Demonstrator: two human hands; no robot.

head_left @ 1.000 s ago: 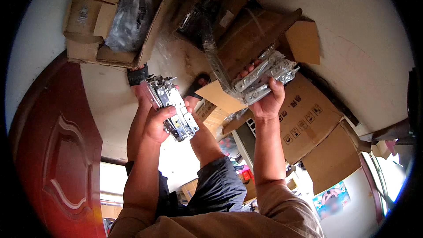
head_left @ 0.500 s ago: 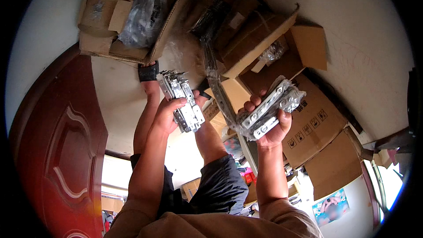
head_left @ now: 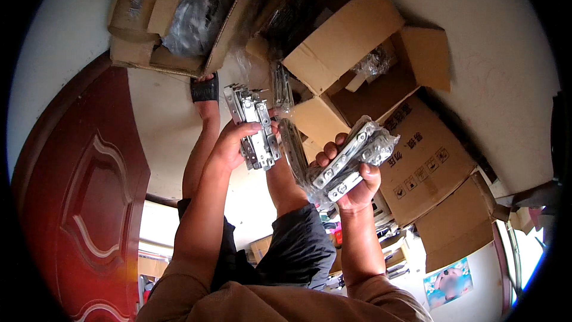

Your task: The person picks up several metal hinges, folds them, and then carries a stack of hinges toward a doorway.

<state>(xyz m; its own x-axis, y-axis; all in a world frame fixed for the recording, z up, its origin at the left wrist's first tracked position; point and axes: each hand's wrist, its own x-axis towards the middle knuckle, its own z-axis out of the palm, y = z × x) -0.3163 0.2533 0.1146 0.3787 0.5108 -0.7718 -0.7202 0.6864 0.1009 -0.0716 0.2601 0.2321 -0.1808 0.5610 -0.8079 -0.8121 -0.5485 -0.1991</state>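
Note:
My left hand [head_left: 234,143] is closed round a stack of bare silver metal hardware pieces [head_left: 252,116], which look like hinges; the thumb lies across the front of the stack. To its right, my right hand [head_left: 362,191] grips a bundle of metal strips wrapped in clear plastic [head_left: 348,164]. Round holes show along the strips. From that bundle a long band of plastic-wrapped metal strips [head_left: 292,143] hangs toward the middle and runs up toward the boxes. The fingers behind both stacks are partly hidden.
An open cardboard box [head_left: 357,30] with crumpled plastic inside stands ahead on the right. Another carton [head_left: 134,18] at far left holds a clear plastic bag [head_left: 196,18]. A dark red door [head_left: 83,191] is on the left. A poster [head_left: 450,286] hangs at lower right.
My right hand with its wrapped bundle has moved slightly left and down. The left hand's stack has shifted a little right and up. A flap of the right box now shows more broadly.

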